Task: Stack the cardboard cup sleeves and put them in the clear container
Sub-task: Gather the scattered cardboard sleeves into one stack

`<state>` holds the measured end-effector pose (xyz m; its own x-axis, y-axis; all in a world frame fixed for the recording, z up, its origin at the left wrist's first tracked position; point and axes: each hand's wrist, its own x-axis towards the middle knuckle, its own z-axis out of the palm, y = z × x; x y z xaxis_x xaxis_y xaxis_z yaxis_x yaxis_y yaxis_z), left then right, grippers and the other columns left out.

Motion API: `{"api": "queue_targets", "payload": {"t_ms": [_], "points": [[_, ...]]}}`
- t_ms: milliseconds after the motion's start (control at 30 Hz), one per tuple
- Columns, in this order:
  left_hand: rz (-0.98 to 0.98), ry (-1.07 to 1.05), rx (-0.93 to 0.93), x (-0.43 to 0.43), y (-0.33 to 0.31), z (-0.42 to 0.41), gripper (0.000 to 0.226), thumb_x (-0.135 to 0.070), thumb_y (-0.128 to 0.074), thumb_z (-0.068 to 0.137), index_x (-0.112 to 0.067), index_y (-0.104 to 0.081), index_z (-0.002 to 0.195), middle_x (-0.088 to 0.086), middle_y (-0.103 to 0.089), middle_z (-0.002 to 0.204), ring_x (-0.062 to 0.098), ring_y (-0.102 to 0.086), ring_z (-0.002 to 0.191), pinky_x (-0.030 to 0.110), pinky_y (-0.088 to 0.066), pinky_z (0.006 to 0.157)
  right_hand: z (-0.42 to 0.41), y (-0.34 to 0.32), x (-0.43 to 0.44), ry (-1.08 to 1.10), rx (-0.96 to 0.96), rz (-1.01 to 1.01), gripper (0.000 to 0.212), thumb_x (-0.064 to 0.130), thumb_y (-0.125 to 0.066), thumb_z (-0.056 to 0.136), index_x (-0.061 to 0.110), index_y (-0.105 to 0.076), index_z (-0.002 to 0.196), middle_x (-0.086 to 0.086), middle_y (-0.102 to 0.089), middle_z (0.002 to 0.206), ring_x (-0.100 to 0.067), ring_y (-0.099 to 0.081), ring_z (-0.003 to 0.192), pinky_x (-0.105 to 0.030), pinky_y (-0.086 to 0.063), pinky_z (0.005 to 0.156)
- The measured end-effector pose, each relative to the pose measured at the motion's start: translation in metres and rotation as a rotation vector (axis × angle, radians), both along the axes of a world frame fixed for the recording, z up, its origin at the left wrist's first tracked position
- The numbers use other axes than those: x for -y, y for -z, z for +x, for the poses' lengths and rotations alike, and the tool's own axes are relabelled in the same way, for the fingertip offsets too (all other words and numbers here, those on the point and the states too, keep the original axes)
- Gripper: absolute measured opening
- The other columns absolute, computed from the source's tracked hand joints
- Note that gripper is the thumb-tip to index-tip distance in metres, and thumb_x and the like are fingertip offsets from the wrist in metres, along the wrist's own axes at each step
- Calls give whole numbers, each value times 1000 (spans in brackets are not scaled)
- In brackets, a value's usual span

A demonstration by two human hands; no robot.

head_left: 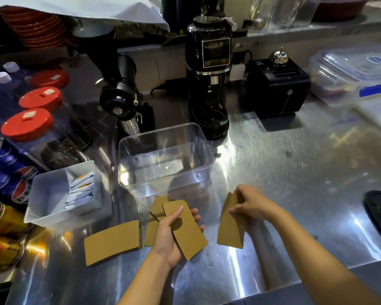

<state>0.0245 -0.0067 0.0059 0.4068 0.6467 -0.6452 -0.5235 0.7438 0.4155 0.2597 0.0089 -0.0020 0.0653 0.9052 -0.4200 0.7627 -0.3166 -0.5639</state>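
Here, flat matte cardboard sleeves (186,230), glossy steel counter (295,183).

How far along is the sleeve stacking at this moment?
Early. The clear container holds nothing. The left hand holds one sleeve, the right hand another sleeve. A flat sleeve and a few more beside the left hand lie loose on the counter, unstacked.

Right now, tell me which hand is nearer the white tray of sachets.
Left. The left hand, holding a cardboard sleeve, is just right of the white tray. The right hand, gripping another sleeve, is farther right, beyond the left hand.
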Motion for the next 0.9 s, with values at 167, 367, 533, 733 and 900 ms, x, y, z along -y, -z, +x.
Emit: {"api": "queue_targets", "payload": {"t_ms": [167, 367, 533, 733, 900], "points": [[30, 31, -5, -6, 2, -7, 38, -28, -68, 67, 2, -68, 90, 14, -65, 84, 24, -62, 75, 39, -53, 73, -7, -38, 0, 87, -534, 75, 13, 4, -65, 80, 11, -55, 84, 0, -63, 75, -9, -59, 66, -17, -47, 56], [55, 99, 86, -2, 0, -13, 37, -35, -64, 73, -2, -73, 87, 16, -73, 88, 29, -70, 78, 44, -56, 78, -43, -59, -5, 17, -733, 111, 23, 1, -72, 72, 15, -57, 82, 0, -67, 67, -10, -64, 63, -17, -48, 54], [44, 109, 127, 9, -5, -16, 50, -34, -79, 63, -4, -70, 103, 19, -73, 92, 32, -70, 81, 43, -57, 78, -89, -45, -10, -89, -743, 95, 26, 2, -74, 70, 20, -56, 79, -1, -64, 75, -10, -61, 70, -22, -50, 66], [84, 76, 118, 18, -6, -34, 30, -16, -73, 70, -3, -69, 97, 21, -71, 83, 34, -68, 72, 44, -57, 71, -120, -27, -14, -208, -648, 127, 20, 15, -75, 73, 25, -58, 78, 7, -58, 74, -4, -53, 67, -12, -44, 59], [38, 21, 131, 24, -2, -52, 40, -16, -75, 65, -7, -68, 104, 15, -65, 82, 25, -62, 70, 39, -55, 69, -131, -11, -21, -46, -438, 244, 15, 31, -69, 76, 24, -57, 80, 5, -60, 80, -13, -56, 77, -23, -44, 65]]}}
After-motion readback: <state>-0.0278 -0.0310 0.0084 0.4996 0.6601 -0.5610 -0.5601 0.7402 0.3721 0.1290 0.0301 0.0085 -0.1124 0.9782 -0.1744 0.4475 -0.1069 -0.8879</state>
